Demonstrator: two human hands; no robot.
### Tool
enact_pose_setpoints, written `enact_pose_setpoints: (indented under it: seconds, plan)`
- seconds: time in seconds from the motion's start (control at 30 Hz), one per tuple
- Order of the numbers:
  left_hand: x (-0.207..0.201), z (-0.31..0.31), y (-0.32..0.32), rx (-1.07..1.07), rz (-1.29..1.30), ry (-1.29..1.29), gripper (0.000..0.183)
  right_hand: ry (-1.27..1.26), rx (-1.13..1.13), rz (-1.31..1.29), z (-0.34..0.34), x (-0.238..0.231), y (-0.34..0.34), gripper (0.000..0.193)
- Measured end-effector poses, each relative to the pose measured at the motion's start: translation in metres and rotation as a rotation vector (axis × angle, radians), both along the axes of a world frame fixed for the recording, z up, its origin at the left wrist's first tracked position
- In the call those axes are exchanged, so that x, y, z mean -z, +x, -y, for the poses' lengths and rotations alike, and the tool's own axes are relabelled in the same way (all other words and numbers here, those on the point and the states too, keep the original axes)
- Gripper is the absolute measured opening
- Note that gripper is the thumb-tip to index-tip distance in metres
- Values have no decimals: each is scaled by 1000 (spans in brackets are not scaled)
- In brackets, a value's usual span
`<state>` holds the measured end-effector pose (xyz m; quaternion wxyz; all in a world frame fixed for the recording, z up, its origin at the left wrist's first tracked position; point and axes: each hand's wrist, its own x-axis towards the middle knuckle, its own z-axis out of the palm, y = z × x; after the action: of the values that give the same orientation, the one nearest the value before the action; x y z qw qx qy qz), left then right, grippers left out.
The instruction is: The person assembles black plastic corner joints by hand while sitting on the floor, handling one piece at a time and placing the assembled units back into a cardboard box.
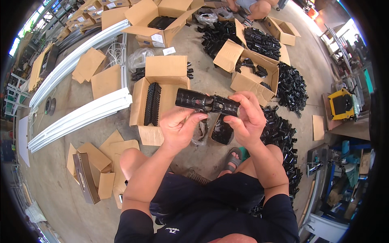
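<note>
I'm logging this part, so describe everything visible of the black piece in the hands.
The black piece is long, roughly tubular and glossy, metal or plastic by its look, with openings around its middle; whether it is two joined parts is unclear. It is held aloft, sloping down rightward, left hand at its lower edge, right hand gripping its right end.

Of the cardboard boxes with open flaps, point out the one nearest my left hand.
The box beyond your left hand, with a row of black parts along its left side; the other flapped boxes lie farther away.
</note>
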<state>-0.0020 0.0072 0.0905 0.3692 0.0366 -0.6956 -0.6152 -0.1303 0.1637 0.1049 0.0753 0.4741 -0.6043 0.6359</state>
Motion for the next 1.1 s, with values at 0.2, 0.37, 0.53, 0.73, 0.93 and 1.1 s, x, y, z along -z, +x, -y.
enact_pose_setpoints:
  seconds: [0.2, 0.37, 0.53, 0.73, 0.93, 1.1]
  plan:
    - [4, -1, -4, -42, -50, -92, 18, 22, 16, -4, -2, 1, -2, 50]
    - [13, -3, -5, -22, -36, 60, 23, 20, 11, 26, -4, 0, 0, 50]
    - [16, -4, -8, -39, -45, 17, 24, 19, 42, 60, -5, 4, 5, 49]
    - [19, -1, -8, -20, -15, 7, 21, 1, 39, 69, -6, 6, 4, 48]
    - [19, 1, -7, 22, 21, 20, 25, 32, -3, 103, -8, 8, 0, 49]
    - [24, -16, -15, 27, 83, 441, 29, -119, -158, 371, 0, 11, -4, 49]
